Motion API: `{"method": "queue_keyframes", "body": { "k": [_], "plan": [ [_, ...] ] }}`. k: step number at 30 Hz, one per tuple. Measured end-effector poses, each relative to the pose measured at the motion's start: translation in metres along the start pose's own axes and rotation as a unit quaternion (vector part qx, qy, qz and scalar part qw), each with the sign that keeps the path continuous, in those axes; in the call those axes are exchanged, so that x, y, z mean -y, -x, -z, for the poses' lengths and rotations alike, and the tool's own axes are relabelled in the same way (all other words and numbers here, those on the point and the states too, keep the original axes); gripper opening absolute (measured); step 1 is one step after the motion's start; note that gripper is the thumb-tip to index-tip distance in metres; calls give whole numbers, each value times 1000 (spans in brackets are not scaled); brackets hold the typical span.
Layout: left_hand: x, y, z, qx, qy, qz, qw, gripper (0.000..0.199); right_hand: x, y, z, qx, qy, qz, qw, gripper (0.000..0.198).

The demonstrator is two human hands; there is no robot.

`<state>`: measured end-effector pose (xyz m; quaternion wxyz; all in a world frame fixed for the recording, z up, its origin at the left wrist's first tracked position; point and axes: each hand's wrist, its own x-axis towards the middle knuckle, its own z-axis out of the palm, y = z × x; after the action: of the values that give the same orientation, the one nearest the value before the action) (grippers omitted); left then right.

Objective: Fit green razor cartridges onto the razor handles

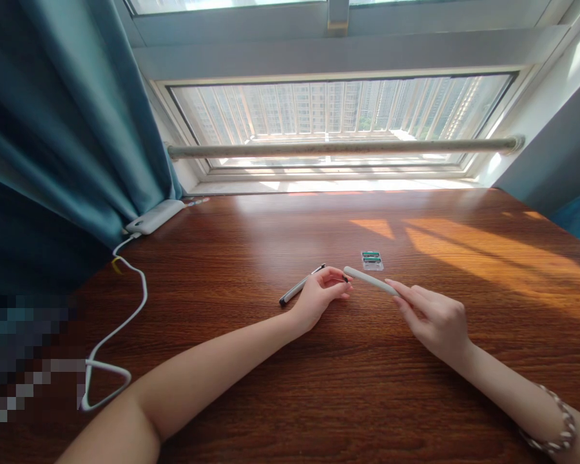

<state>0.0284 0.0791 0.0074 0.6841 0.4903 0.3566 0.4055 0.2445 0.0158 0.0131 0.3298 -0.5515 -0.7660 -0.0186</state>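
Observation:
My right hand is closed around the near end of a slim white stick-shaped tool. Short dark teeth or bristles show under the tool's far tip; its exact kind is unclear. My left hand pinches a small dark piece between thumb and fingers, right beside that tip. Whether the two touch, I cannot tell. Partly behind my left hand, a silver-grey pen-like stick with black ends lies on the table. Just beyond the white tool is a small clear case with green-striped razor cartridges.
The brown wooden table meets a window with a horizontal rail across it. On the left, a white power strip or adapter lies by a blue curtain, its white cable looping toward the front.

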Motion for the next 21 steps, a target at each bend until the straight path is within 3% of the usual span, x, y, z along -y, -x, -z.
{"method": "queue_keyframes", "body": {
  "k": [2, 4, 9, 11, 13, 17, 21],
  "plan": [
    [0, 2, -1, 11, -30, -17, 999, 23, 4, -1, -1, 31, -104, -70, 992, 30],
    [0, 4, -3, 21, -83, -38, 996, 24, 10, -1, -3, 83, -228, -158, 957, 31],
    [-2, 16, -12, 44, -247, -134, 959, 29, 29, 1, -10, 196, -474, -343, 787, 40],
    [-3, 19, -14, 56, -308, -174, 934, 29, 35, 2, -13, 206, -517, -367, 746, 39],
    [-2, 22, -16, 63, -367, -209, 904, 29, 39, 2, -15, 203, -527, -373, 737, 36],
    [1, 27, -18, 79, -451, -252, 853, 28, 42, 4, -17, 176, -514, -360, 758, 33],
    [0, 27, -20, 89, -441, -250, 858, 34, 40, 5, -18, 153, -505, -352, 773, 34]
  ]
}}
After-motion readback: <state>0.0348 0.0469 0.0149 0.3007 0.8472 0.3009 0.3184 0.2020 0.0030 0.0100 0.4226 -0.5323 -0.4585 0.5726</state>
